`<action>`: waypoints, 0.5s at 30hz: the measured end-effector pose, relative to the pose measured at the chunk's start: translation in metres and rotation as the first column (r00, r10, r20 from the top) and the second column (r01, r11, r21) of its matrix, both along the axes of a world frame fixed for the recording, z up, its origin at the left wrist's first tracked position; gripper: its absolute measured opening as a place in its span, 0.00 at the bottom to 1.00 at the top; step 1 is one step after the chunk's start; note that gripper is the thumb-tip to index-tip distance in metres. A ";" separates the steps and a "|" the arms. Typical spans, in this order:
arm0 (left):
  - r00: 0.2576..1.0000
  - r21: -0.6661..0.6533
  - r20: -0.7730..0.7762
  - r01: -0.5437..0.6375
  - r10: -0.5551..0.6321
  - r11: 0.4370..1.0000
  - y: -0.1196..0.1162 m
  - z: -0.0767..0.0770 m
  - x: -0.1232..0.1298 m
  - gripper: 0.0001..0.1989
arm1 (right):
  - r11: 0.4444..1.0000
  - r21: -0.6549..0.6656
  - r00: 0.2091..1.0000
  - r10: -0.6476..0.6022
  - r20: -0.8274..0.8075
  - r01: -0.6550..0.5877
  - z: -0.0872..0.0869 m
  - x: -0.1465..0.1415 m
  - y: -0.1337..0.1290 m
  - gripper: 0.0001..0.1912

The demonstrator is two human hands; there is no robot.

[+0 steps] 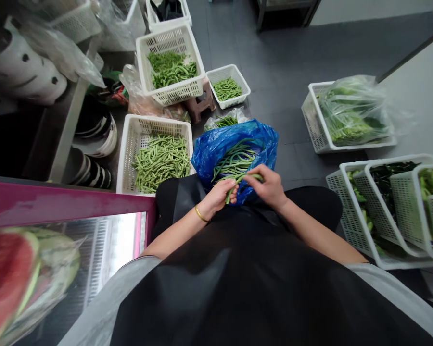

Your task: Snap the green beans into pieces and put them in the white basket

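Note:
Long green beans (235, 161) lie loose inside a blue plastic bag (211, 146) that is spread wide between my knees. Over the bag's near edge, my left hand (223, 191) is closed around a few green beans, whose ends poke out below the fingers. A gold bangle (201, 214) circles that wrist. My right hand (267, 186) pinches the other end of the beans, close beside the left. To the left, a white basket (124, 158) holds a heap of short bean pieces (162, 163).
Behind the bag stand a small white basket (247, 91) of beans and a larger white basket (198, 62) of greens on a brown stool (202, 102). White crates (312, 129) of vegetables line the right. At left are a pink-framed glass case (75, 202) and cut watermelon (10, 274).

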State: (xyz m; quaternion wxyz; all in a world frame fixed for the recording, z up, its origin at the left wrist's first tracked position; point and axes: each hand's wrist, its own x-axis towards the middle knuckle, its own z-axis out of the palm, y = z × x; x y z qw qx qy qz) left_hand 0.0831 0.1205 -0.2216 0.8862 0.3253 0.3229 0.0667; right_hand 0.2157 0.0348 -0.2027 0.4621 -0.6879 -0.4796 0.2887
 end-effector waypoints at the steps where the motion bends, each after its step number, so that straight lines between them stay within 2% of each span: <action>1: 0.996 0.063 -0.054 -0.070 0.074 0.996 -0.001 -0.005 0.002 0.12 | 0.993 0.003 0.985 0.117 0.124 -0.118 0.000 -0.006 -0.002 0.12; 3: 0.974 0.157 -0.125 -0.166 0.186 0.974 -0.003 -0.012 0.005 0.13 | 0.943 -0.054 0.910 0.331 0.250 -0.329 -0.003 -0.016 -0.005 0.11; 5: 0.972 0.169 -0.141 -0.161 0.186 0.972 -0.004 -0.015 0.004 0.13 | 0.912 -0.144 0.870 0.409 0.276 -0.383 -0.009 -0.021 -0.004 0.11; 8: 0.989 0.117 -0.151 0.020 -0.002 0.993 -0.004 -0.009 -0.001 0.13 | 0.915 -0.286 0.839 0.383 0.386 -0.285 -0.016 -0.017 -0.003 0.13; 10: 0.978 0.121 -0.177 0.130 -0.107 0.984 -0.005 -0.003 -0.005 0.13 | 0.915 -0.351 0.794 0.360 0.490 -0.199 -0.016 -0.010 -0.004 0.17; 13: 0.971 0.205 -0.206 0.164 -0.121 0.965 -0.006 0.004 -0.007 0.15 | 0.904 -0.401 0.719 0.378 0.584 -0.149 -0.010 -0.001 -0.011 0.22; 15: 0.972 0.238 -0.200 0.171 -0.124 0.956 -0.007 0.005 -0.007 0.16 | 0.895 -0.406 0.681 0.415 0.603 -0.186 -0.006 0.003 -0.017 0.25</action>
